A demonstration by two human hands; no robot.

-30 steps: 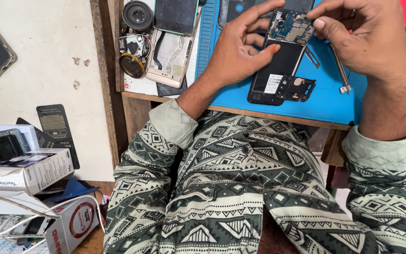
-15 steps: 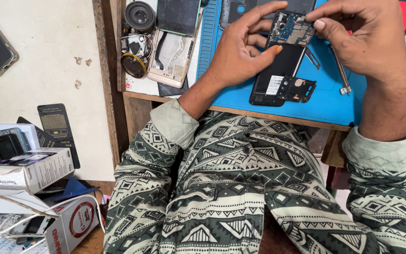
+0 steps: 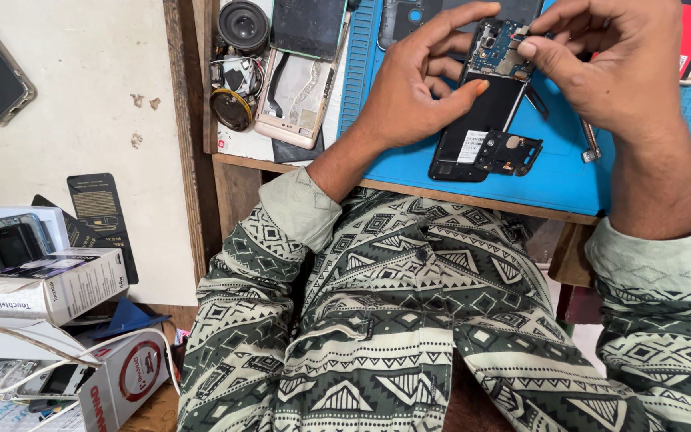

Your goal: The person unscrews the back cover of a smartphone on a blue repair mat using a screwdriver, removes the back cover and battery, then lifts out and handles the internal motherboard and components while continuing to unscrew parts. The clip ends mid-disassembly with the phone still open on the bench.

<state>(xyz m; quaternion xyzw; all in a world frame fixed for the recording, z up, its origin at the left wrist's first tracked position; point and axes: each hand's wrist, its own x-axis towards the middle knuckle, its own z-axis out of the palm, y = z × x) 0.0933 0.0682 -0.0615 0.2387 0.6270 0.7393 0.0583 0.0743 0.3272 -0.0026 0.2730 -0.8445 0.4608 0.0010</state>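
1. The left hand [image 3: 409, 88] is wrapped around the upper half of an opened smartphone [image 3: 485, 104]. The back cover is off, so the black battery and the blue circuit board up top are bare. Thumb on the near edge, fingers curled over the far edge, so that grip is clenched on the phone.

2. The phone sits tilted on the blue repair mat [image 3: 561, 172], bottom end near the front edge of the wooden worktop [image 3: 237, 172] and top end lifted a bit in the hand.

3. The right hand [image 3: 609, 68] is pinching at the top corner of the board with thumb and forefinger. There's some tiny part between the fingertips, too small to tell what it is. That grip is closed in a pinch right on the board.

4. What changed: compared with a second ago the right fingertips have crept a little closer onto the board's corner, and the phone has barely budged. To me that reads as fine fiddling on one spot, not a new step.

5. A loose black plastic inner frame piece [image 3: 505, 152] lies against the phone's lower part, and metal tweezers [image 3: 589, 144] lie on the mat under the right wrist.

6. Off to the left: a second gutted phone [image 3: 297, 88], a round speaker part [image 3: 243, 26], and a pile of cardboard boxes [image 3: 49, 288] on the floor.
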